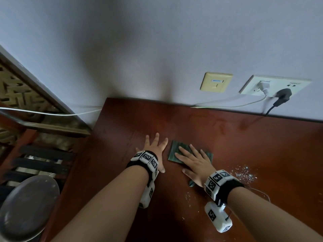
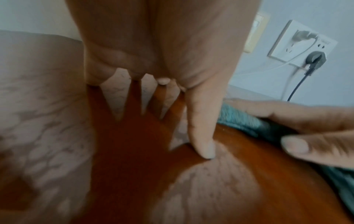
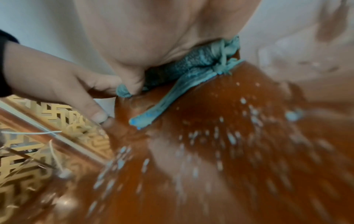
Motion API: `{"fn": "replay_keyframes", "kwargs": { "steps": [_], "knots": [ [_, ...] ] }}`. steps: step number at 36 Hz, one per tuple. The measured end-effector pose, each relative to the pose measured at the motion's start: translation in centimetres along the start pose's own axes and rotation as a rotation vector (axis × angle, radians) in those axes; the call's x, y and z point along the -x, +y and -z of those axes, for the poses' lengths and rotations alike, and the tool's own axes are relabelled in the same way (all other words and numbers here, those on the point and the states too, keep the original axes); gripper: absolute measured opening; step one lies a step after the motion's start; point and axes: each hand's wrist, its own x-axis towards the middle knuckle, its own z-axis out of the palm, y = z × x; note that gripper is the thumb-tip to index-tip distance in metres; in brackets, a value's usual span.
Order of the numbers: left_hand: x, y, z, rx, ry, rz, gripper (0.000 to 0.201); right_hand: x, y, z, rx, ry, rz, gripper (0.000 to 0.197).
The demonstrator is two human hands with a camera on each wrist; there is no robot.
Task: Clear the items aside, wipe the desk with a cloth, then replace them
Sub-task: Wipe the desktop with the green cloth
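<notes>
A folded green cloth (image 1: 174,151) lies on the reddish-brown desk (image 1: 244,137). My right hand (image 1: 190,158) presses flat on the cloth with straight fingers. In the right wrist view the cloth (image 3: 193,63) is bunched under the palm, and a loose strip of it trails toward the camera. My left hand (image 1: 155,147) rests flat on the bare desk just left of the cloth, fingers spread. In the left wrist view the left hand (image 2: 201,121) has its thumb on the wood (image 2: 134,144), with the cloth (image 2: 237,118) and the right hand (image 2: 306,128) beside it.
Pale crumbs (image 1: 244,173) are scattered on the desk right of my right wrist, and crumbs (image 3: 220,144) show blurred in the right wrist view. Wall sockets (image 1: 272,86) with plugs and cables sit behind the desk. A round grey stool (image 1: 26,206) stands lower left.
</notes>
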Motion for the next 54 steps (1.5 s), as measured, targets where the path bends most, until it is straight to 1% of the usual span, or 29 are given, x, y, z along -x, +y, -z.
{"fn": "replay_keyframes", "kwargs": {
  "steps": [2,4,5,7,9,11,12,13,15,17,19,22,24,25,26,27,28,30,31,33,36,39,43,50,54],
  "knots": [
    [0.3,0.1,-0.3,-0.007,0.004,-0.015,0.122,1.2,-0.5,-0.5,-0.023,-0.009,0.034,0.059],
    [0.5,-0.1,-0.7,-0.026,-0.007,-0.033,0.121,2.4,-0.8,-1.1,-0.057,-0.013,0.065,0.058],
    [0.6,-0.3,-0.9,-0.044,-0.019,-0.046,0.123,2.9,-0.9,-1.3,-0.075,-0.017,0.079,0.06],
    [0.7,-0.8,-1.2,-0.079,-0.042,-0.072,0.129,3.7,-1.1,-1.1,-0.112,-0.044,0.111,0.07],
    [0.9,-1.1,-1.6,-0.097,-0.054,-0.087,0.133,3.9,-1.2,-0.1,-0.151,-0.088,0.143,0.077],
    [1.2,-1.2,-2.1,-0.115,-0.054,-0.093,0.137,3.7,-1.1,1.0,-0.184,-0.145,0.14,0.075],
    [1.3,-1.2,-2.4,-0.123,-0.047,-0.093,0.14,3.6,-1.1,1.5,-0.235,-0.16,0.112,0.071],
    [1.4,-1.2,-2.6,-0.129,-0.036,-0.092,0.142,3.5,-1.0,1.9,-0.332,-0.151,0.052,0.064],
    [1.3,-1.1,-3.0,-0.134,-0.022,-0.089,0.145,3.4,-0.6,2.9,-0.606,-0.094,-0.12,0.053],
    [1.0,-1.2,-3.2,-0.131,-0.018,-0.091,0.147,3.0,0.1,4.1,-0.826,-0.022,-0.232,0.049],
    [0.8,-1.4,-3.2,-0.117,-0.014,-0.094,0.148,2.0,1.1,5.3,-0.884,0.082,-0.263,0.049],
    [0.6,-1.6,-3.3,-0.11,-0.01,-0.091,0.149,-0.2,2.7,6.4,-0.847,0.284,-0.264,0.05],
    [0.5,-1.6,-3.4,-0.108,-0.006,-0.086,0.149,-1.6,3.7,6.5,-0.762,0.402,-0.279,0.051],
    [0.6,-1.5,-3.4,-0.102,-0.007,-0.084,0.149,-2.4,4.3,6.5,-0.711,0.445,-0.297,0.052],
    [0.5,-1.5,-3.4,-0.097,-0.006,-0.082,0.149,-3.2,4.8,6.4,-0.663,0.457,-0.315,0.055],
    [0.5,-1.6,-3.4,-0.094,-0.006,-0.081,0.148,-4.0,5.2,6.1,-0.607,0.427,-0.337,0.057],
    [0.4,-1.6,-3.5,-0.093,-0.006,-0.081,0.149,-4.8,5.4,5.7,-0.517,0.361,-0.363,0.057],
    [0.3,-1.6,-3.5,-0.095,-0.006,-0.082,0.15,-5.8,5.1,4.7,-0.265,0.199,-0.412,0.061],
    [0.3,-1.6,-3.6,-0.095,-0.006,-0.083,0.15,-6.1,4.8,4.2,-0.165,0.149,-0.416,0.066],
    [0.2,-1.5,-3.6,-0.088,-0.006,-0.082,0.15,-6.2,4.0,3.6,-0.075,0.102,-0.367,0.072],
    [0.2,-1.4,-3.5,-0.089,-0.004,-0.076,0.15,-5.9,2.8,3.0,-0.023,0.048,-0.27,0.072],
    [0.4,-1.3,-3.4,-0.094,0.002,-0.077,0.151,-5.0,1.6,2.4,0.019,0.029,-0.194,0.072],
    [0.9,-1.1,-3.1,-0.102,0.0,-0.078,0.147,-3.0,0.2,1.3,0.096,-0.007,-0.082,0.073],
    [1.5,-1.2,-3.5,-0.109,0.037,-0.077,0.145,0.9,-2.0,-1.2,0.087,-0.047,0.047,0.068],
    [2.3,-1.2,-4.3,-0.081,0.061,-0.077,0.134,3.3,-3.2,-2.4,0.038,-0.059,0.106,0.063]
  ]
}}
